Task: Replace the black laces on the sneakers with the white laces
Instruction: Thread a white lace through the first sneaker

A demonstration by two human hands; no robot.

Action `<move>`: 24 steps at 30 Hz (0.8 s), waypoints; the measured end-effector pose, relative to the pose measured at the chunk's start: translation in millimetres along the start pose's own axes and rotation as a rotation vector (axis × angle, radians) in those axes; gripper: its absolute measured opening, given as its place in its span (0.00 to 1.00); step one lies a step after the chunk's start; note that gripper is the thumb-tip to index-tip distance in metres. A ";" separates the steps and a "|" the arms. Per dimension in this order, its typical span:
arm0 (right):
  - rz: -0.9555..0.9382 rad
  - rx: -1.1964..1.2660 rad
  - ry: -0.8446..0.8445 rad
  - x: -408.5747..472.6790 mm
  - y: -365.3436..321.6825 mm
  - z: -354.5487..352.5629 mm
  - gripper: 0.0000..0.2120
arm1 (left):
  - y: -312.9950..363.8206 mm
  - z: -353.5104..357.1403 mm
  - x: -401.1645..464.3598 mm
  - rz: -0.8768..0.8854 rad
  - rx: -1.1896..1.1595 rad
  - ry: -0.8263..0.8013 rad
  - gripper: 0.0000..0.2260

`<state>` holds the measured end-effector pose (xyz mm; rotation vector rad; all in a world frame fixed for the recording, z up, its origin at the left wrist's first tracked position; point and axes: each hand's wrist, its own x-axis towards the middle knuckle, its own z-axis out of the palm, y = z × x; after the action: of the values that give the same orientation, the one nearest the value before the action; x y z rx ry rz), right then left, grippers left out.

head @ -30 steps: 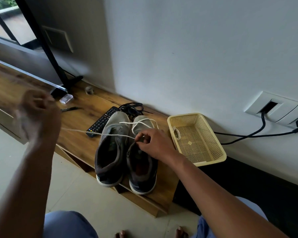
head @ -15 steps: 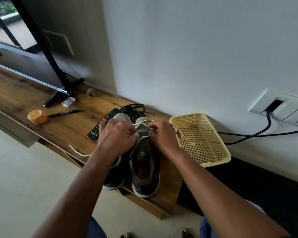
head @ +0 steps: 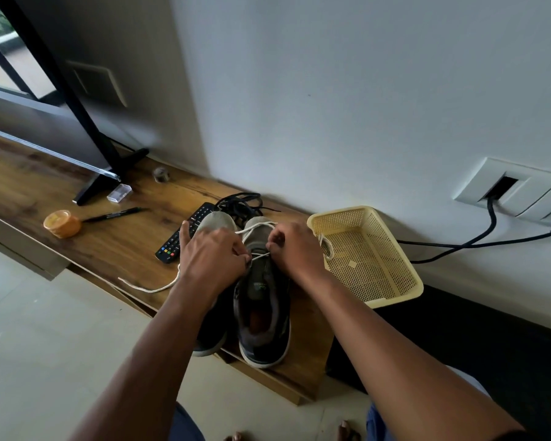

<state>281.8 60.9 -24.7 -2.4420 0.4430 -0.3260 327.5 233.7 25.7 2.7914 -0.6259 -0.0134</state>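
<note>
Nearest to me, under my wrists, the two sneakers stand side by side on the wooden table (head: pixel 115 249), heels toward me. My left forearm covers much of the left sneaker (head: pixel 215 222); the right sneaker (head: pixel 263 316) lies open between my hands. My left hand (head: pixel 212 262) pinches the white lace (head: pixel 260 256) at the right sneaker's eyelets, fingers curled round it, and the lace's loose end trails out past my left wrist across the table. My right hand (head: pixel 296 249) grips the same lace on the other side of the tongue, fingers bent over it. Just right of my right hand sits a yellow basket (head: pixel 392 278) with another white lace (head: pixel 326 249) hanging over its near wall. Just beyond my left hand lies a black remote (head: pixel 172 245). Past the toes, beyond both hands, the black laces (head: pixel 240 203) lie in a tangle by the wall. Far off to the left are an orange container (head: pixel 61 223) and a black pen (head: pixel 115 214).
</note>
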 end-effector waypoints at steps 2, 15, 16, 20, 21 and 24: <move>-0.003 0.055 0.038 -1.1 1.6 1.6 0.14 | -2.5 0.3 -0.1 -0.014 0.012 -0.002 0.04; 0.033 0.175 0.116 2.9 -1.3 -1.6 0.03 | -6.7 -0.6 -2.6 -0.054 -0.015 0.015 0.05; 0.072 0.307 0.124 4.0 -6.0 -8.4 0.03 | -7.2 0.5 -2.6 -0.055 -0.016 0.015 0.05; 0.213 0.891 -0.022 7.7 -25.2 -46.9 0.07 | -8.2 2.3 -3.5 -0.044 -0.050 0.031 0.05; 0.205 0.938 -0.083 6.5 -26.2 -55.5 0.08 | -7.8 1.8 -2.4 -0.033 -0.102 0.060 0.06; 0.129 0.905 -0.211 -2.1 -21.3 -67.4 0.08 | -5.2 -1.3 1.4 0.042 -0.323 0.176 0.13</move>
<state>262.3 41.3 40.4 -1.5351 0.2705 -0.1552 331.1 238.0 25.6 2.4362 -0.5809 0.1273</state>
